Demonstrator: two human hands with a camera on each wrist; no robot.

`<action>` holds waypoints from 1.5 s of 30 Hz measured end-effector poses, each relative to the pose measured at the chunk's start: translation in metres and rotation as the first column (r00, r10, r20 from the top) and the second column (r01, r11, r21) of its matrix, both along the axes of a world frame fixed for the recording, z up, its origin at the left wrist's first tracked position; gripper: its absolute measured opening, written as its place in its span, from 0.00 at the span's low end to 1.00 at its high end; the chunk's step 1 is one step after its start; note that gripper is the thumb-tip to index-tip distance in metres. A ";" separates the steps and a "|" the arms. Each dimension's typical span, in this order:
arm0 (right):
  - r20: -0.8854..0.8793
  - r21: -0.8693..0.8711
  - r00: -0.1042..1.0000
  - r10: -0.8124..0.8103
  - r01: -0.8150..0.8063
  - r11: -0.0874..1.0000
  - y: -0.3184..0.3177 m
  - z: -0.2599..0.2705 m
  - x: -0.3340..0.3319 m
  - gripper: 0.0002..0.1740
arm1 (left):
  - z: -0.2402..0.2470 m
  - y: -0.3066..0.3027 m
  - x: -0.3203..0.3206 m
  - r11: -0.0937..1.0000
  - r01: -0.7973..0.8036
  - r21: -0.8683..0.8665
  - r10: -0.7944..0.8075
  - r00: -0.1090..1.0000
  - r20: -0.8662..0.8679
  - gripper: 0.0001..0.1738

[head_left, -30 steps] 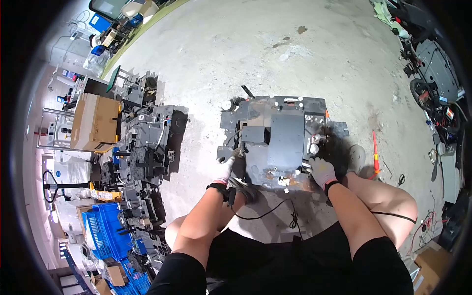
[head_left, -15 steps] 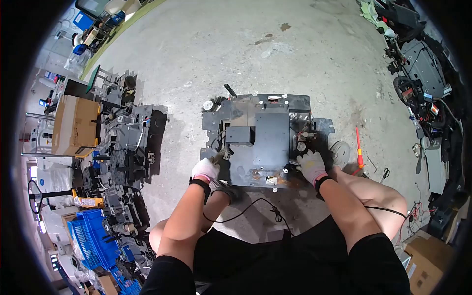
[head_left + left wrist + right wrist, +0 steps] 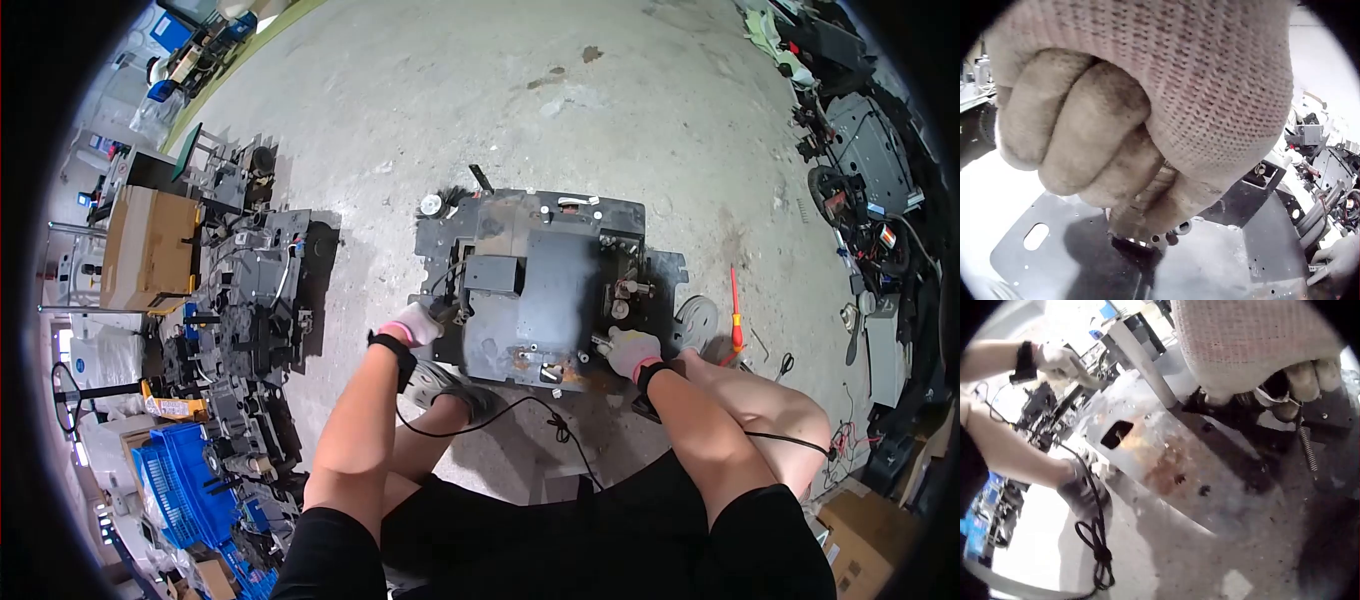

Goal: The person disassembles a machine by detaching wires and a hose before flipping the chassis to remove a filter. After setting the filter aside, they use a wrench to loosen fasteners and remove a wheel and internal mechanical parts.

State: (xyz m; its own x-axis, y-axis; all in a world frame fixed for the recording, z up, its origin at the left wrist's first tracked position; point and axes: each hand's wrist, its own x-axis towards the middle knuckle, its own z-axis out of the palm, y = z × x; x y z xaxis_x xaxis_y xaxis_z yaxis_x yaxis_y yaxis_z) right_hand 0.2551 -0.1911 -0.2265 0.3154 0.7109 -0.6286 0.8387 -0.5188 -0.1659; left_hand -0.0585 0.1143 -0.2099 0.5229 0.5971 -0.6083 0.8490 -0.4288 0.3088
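A dark grey metal chassis (image 3: 560, 285) with a box-shaped cover (image 3: 493, 275) lies on the floor before me. My gloved left hand (image 3: 412, 324) is at its left edge. In the left wrist view its fingers (image 3: 1094, 131) curl tightly round a small metal part, mostly hidden, above a dark bracket (image 3: 1135, 249). At the chassis's near right corner, my gloved right hand (image 3: 632, 352) grips a small silvery part (image 3: 1271, 400) whose kind I cannot tell. A coil spring (image 3: 1307, 449) hangs just below those fingers. Rust (image 3: 1163, 469) marks the near edge.
To the right on the floor lie a red-handled screwdriver (image 3: 735, 305), a hex key (image 3: 760, 345) and scissors (image 3: 786, 364). Similar machine frames (image 3: 250, 275) line the left, near a cardboard box (image 3: 150, 250) and blue crates (image 3: 190, 480). A black cable (image 3: 470, 430) runs across my legs.
My left hand has moved a little outward, to the left, away from the chassis's middle, and the left shoe shows more. The right hand stays at the near right corner, slightly lower.
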 end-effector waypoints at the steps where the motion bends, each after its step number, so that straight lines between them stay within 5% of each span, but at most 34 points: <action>1: -0.003 -0.039 1.000 -0.013 0.013 0.999 0.003 0.001 0.001 0.24 | 0.022 0.012 0.014 0.987 0.082 -0.138 -0.101 0.986 -0.133 0.22; 2: -0.009 -0.085 1.000 -0.025 0.024 0.996 0.003 0.003 0.000 0.24 | 0.039 0.019 0.025 0.947 0.141 -0.289 -0.217 0.943 -0.250 0.22; 3: 0.003 -0.094 0.999 -0.044 0.044 0.995 0.006 0.014 -0.002 0.25 | 0.048 0.020 0.032 0.964 -0.094 -0.247 0.019 0.957 -0.289 0.25; 6: -0.012 -0.099 0.998 -0.056 0.055 0.994 0.005 0.009 0.003 0.26 | 0.056 0.025 0.063 0.988 -0.122 -0.100 0.080 0.934 -0.348 0.23; 8: -0.007 -0.116 0.997 -0.074 0.072 0.991 0.006 0.010 0.002 0.23 | 0.020 0.031 0.060 0.990 -0.093 -0.107 0.058 0.953 -0.297 0.23; 10: -0.018 -0.144 0.997 -0.075 0.072 0.987 0.012 0.023 0.000 0.24 | -0.016 0.032 0.053 0.977 0.211 0.035 -0.193 0.940 -0.281 0.24; 11: -0.018 -0.144 0.997 -0.080 0.077 0.987 0.013 0.022 0.000 0.23 | -0.018 0.031 0.057 0.973 0.227 -0.036 -0.225 0.908 -0.354 0.27; 15: 0.001 -0.180 0.997 -0.078 0.077 0.981 0.012 0.011 0.001 0.23 | 0.050 -0.004 0.073 0.988 0.140 -0.062 -0.152 0.956 -0.252 0.39; 18: 0.013 -0.210 0.998 -0.066 0.067 0.975 0.012 -0.001 0.001 0.24 | 0.033 -0.010 0.055 0.996 0.083 -0.031 -0.085 0.995 -0.059 0.37; 22: 0.069 -0.098 0.998 0.011 -0.004 0.995 0.004 -0.016 0.000 0.23 | 0.019 -0.016 0.028 0.993 0.106 0.047 -0.100 0.988 -0.114 0.25; 24: 0.110 -0.031 0.994 0.026 -0.022 0.999 -0.001 -0.019 -0.004 0.23 | 0.005 -0.015 0.006 0.997 0.046 -0.068 -0.053 0.993 -0.105 0.21; 28: 0.095 0.004 0.994 0.061 -0.062 0.998 -0.006 0.006 0.001 0.23 | 0.033 -0.005 0.010 0.961 0.044 -0.271 -0.068 0.994 -0.081 0.34; 30: 0.128 0.044 0.989 0.081 -0.087 0.995 0.000 0.003 0.006 0.22 | 0.034 -0.011 0.018 0.978 0.024 -0.209 -0.051 0.991 -0.124 0.37; 32: 0.107 -0.114 0.991 0.080 -0.067 0.991 0.004 0.011 0.005 0.21 | 0.028 -0.023 0.022 0.983 -0.016 -0.185 -0.019 0.983 -0.184 0.38; 38: 0.089 -0.217 0.989 0.122 -0.100 0.971 0.015 -0.014 0.002 0.22 | 0.025 -0.011 0.022 0.970 -0.008 -0.241 -0.021 0.993 -0.116 0.21; 40: 0.093 -0.195 0.995 0.048 -0.029 0.980 0.017 -0.005 -0.003 0.22 | 0.020 -0.001 0.022 0.909 -0.220 -0.355 0.150 0.965 -0.215 0.18; 42: 0.090 -0.149 0.994 0.066 -0.052 0.987 0.009 -0.012 -0.004 0.23 | 0.018 -0.003 0.014 0.946 -0.138 -0.294 0.094 0.983 -0.158 0.24; 44: 0.084 -0.105 0.996 0.033 -0.024 0.994 0.005 -0.015 -0.006 0.25 | 0.017 0.001 0.006 0.965 0.115 -0.235 -0.121 0.993 -0.012 0.25; 45: 0.101 -0.008 0.994 0.051 -0.051 0.999 -0.003 -0.021 -0.004 0.24 | 0.030 -0.003 0.006 0.941 -0.031 -0.337 0.033 0.999 0.001 0.24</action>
State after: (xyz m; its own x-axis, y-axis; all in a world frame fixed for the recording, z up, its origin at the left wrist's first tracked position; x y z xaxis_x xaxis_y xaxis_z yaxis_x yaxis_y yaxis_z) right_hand 0.2513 -0.1941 -0.2471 0.3411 0.7241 -0.5994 0.8764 -0.4756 -0.0758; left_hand -0.0528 0.1117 -0.1802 0.5118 0.3743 -0.7733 0.8579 -0.2711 0.4365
